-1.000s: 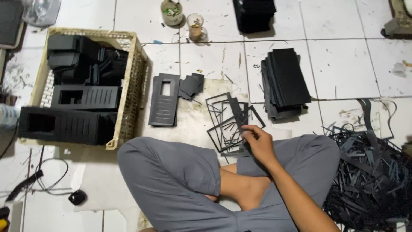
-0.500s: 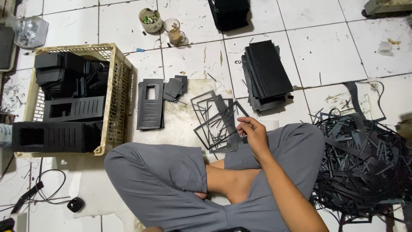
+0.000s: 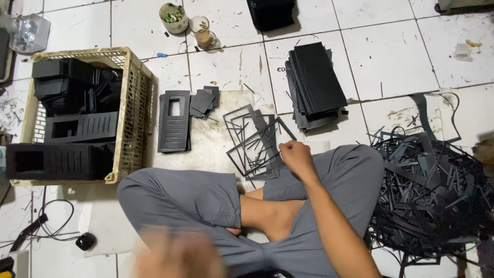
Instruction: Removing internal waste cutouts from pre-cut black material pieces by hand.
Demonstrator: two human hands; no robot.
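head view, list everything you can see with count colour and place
basket: one, cream, left, filled with black slotted panels
slotted panel: one, black, flat beside basket
small pieces: a few, black, right of that panel
frame offcuts: several, dark grey, centre floor
sheet stack: one, black, upper centre
scrap pile: one, black strips, right
cups: two, top, on white tiles
cable: one, black, lower left
right hand: closed grip on frame offcuts
left hand: blurred, bottom edge, nothing visibly held
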